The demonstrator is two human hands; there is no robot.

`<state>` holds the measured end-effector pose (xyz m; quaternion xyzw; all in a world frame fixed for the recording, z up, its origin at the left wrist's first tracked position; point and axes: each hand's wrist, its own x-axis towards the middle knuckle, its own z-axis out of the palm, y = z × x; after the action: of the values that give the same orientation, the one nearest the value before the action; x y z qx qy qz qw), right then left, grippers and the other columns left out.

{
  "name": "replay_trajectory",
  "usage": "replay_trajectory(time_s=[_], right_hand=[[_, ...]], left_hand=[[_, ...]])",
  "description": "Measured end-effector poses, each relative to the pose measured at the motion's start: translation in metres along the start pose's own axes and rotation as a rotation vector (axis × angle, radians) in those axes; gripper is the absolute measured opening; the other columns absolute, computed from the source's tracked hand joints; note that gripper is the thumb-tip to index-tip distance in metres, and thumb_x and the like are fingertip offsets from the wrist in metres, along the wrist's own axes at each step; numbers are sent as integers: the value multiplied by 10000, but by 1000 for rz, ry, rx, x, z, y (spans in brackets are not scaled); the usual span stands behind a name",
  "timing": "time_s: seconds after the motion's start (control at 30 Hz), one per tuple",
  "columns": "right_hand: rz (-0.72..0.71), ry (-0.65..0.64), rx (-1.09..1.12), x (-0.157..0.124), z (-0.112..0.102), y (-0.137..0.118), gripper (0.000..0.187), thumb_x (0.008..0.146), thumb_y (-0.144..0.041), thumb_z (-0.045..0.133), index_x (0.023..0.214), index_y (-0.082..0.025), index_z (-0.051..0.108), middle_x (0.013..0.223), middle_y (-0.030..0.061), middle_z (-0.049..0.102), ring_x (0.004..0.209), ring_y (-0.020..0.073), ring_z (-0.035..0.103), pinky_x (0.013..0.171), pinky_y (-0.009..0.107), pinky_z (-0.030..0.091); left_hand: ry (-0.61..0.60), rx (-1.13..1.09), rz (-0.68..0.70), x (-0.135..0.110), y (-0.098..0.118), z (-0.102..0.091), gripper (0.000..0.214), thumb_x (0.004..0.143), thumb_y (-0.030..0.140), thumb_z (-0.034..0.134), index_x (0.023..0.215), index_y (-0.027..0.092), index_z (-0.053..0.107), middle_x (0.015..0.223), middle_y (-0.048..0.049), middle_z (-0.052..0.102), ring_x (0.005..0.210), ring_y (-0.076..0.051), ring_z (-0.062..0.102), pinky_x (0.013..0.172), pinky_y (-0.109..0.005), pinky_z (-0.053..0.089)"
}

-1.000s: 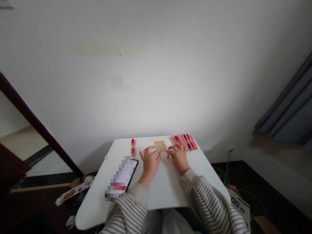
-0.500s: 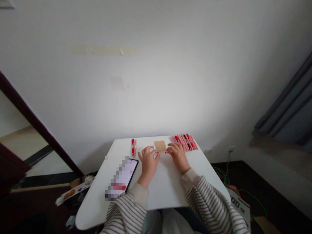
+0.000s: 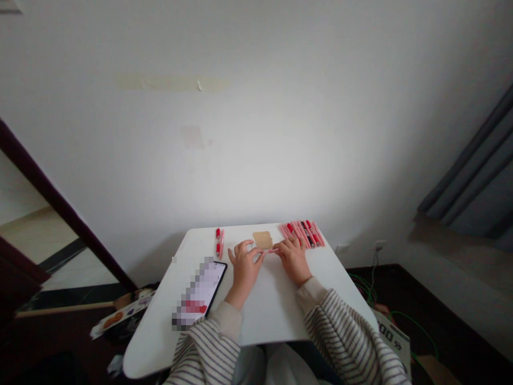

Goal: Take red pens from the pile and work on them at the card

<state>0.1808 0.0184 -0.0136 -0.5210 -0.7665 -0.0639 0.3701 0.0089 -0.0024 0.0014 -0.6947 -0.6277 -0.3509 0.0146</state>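
A small white table (image 3: 276, 310) with rounded corners stood against a plain wall. At its far right corner lay a row of pink and red pens (image 3: 302, 233), packed side by side and touching. Near the far edge, left of centre, a pair of red pens (image 3: 219, 242) lay together, well apart from the row. Between these two groups a small tan card (image 3: 263, 239) lay flat. On the near left part of the table a phone (image 3: 201, 291) lay face up, its screen blurred. Two hands rested on the tabletop near the card, with striped sleeves over the near edge.
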Motion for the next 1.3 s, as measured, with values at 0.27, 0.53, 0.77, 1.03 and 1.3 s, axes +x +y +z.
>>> replay_trajectory(time_s=[0.27,0.53,0.77,1.03,1.3], right_hand=[[-81,-5,87,0,0,-3,150,876,-237,650,996,-309,702,939,-1,701,1047,222,486,1060,468,202],[-83,31,120,0,2,-1,111,857,-278,679,946,-316,733,938,8,689,1027,211,490,1004,425,278],[-33,123,132,0,2,3,131,892,-303,635,983,-307,729,900,25,672,970,211,509,960,412,320],[7,257,210,1,4,11,165,930,-329,565,1006,-238,680,928,45,674,986,216,526,952,413,357],[50,298,273,0,8,13,185,933,-324,542,1016,-223,672,977,71,640,984,217,534,932,413,393]], left_hand=[[-25,-51,26,1,1,1,109,825,328,632,826,326,741,1212,-18,608,1201,-242,464,1134,-606,184],[-6,-57,-7,2,-2,5,98,818,326,641,795,279,724,1218,-25,610,1198,-242,478,1126,-588,208],[2,7,-53,2,-3,0,118,815,327,646,903,305,720,1224,-28,601,1178,-245,487,1113,-581,215],[59,248,-158,2,-13,-8,195,776,295,663,962,285,720,1224,-58,585,1201,-304,418,1077,-643,220],[39,329,-125,0,-15,-6,238,805,306,606,1016,303,715,1226,-71,568,1193,-307,391,1075,-665,215]])
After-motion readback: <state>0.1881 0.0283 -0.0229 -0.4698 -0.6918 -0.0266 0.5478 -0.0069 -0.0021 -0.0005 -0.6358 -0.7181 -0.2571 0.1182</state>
